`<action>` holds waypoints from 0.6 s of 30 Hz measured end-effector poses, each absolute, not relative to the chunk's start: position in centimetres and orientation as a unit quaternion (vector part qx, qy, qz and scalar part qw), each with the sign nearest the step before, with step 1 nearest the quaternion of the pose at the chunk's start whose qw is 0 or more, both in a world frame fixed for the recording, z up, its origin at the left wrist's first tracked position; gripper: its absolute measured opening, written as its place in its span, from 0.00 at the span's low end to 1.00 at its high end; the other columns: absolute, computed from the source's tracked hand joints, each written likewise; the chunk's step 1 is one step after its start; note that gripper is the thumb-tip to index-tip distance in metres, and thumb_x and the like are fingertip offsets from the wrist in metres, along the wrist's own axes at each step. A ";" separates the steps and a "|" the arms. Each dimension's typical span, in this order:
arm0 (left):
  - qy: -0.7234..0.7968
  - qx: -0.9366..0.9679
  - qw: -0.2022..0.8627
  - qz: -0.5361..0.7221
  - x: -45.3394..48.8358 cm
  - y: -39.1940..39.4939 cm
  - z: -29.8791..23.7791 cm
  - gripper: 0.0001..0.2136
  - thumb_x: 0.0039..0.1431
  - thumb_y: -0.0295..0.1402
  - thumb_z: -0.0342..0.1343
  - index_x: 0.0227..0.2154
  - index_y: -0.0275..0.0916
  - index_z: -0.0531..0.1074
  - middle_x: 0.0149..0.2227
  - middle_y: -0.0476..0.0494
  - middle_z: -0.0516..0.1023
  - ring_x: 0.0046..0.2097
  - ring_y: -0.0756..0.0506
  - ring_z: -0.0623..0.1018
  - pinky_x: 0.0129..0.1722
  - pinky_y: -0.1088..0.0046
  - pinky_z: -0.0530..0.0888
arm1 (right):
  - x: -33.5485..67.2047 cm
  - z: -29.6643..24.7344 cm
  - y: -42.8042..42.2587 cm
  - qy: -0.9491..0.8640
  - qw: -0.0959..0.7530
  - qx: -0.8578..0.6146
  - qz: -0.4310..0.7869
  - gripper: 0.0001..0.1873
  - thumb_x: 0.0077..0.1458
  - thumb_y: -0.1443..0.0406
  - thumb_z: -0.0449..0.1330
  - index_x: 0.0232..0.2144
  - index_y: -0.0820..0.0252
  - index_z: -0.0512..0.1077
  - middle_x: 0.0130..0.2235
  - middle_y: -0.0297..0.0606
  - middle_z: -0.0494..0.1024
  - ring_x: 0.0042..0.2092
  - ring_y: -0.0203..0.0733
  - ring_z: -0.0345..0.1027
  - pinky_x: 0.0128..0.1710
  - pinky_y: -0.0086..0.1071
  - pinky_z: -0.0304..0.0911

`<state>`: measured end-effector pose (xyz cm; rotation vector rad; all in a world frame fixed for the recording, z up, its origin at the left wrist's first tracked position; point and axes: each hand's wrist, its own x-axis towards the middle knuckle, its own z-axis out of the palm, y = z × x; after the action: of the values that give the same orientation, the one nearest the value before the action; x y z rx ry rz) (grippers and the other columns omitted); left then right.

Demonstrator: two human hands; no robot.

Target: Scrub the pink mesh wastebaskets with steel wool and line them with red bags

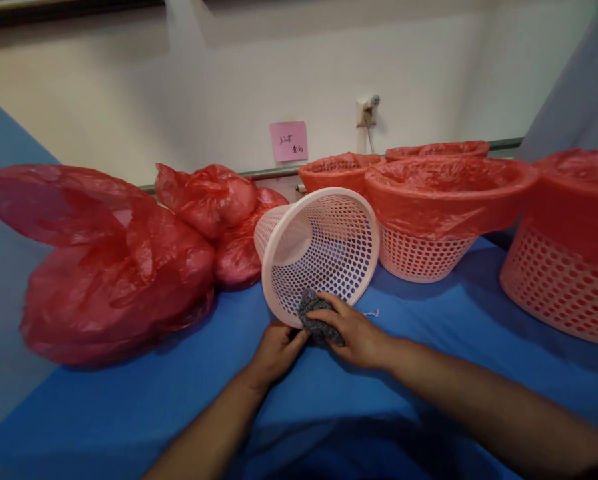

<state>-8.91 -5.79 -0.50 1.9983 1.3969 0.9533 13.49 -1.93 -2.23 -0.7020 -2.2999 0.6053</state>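
A white plastic wastebasket [323, 247] with holes in its wall lies tilted on its side on the blue cloth, its mouth facing me. My left hand [277, 351] grips the lower rim, with the fingertips hidden beneath it. In my right hand [355, 333] is a dark grey cloth [316, 320], bunched up and pressed against the rim's lower edge. The two hands are close together, with the cloth touching my left thumb.
Filled red plastic bags [119, 287] sit on the left. Wastebaskets lined with red bags, among them a near one [423, 253] and one at the edge [563, 287], stand on the right. A pink note [289, 141] and a socket [367, 113] are on the wall behind.
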 end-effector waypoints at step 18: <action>0.514 0.703 0.194 0.452 -9.4 -6.1 -0.5 0.11 0.65 0.39 0.60 0.38 0.38 0.83 0.37 0.43 0.88 0.37 0.43 0.85 0.41 0.68 0.81 | 14.9 -2.0 0.3 -0.884 0.277 -0.338 0.164 0.29 0.54 0.77 0.58 0.56 0.53 0.74 0.69 0.43 0.64 0.66 0.50 0.64 0.65 0.46 0.64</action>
<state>-9.38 -6.06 -0.54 1.9707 1.4428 1.2678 14.94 0.35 -2.00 -0.9086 -2.3743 0.4394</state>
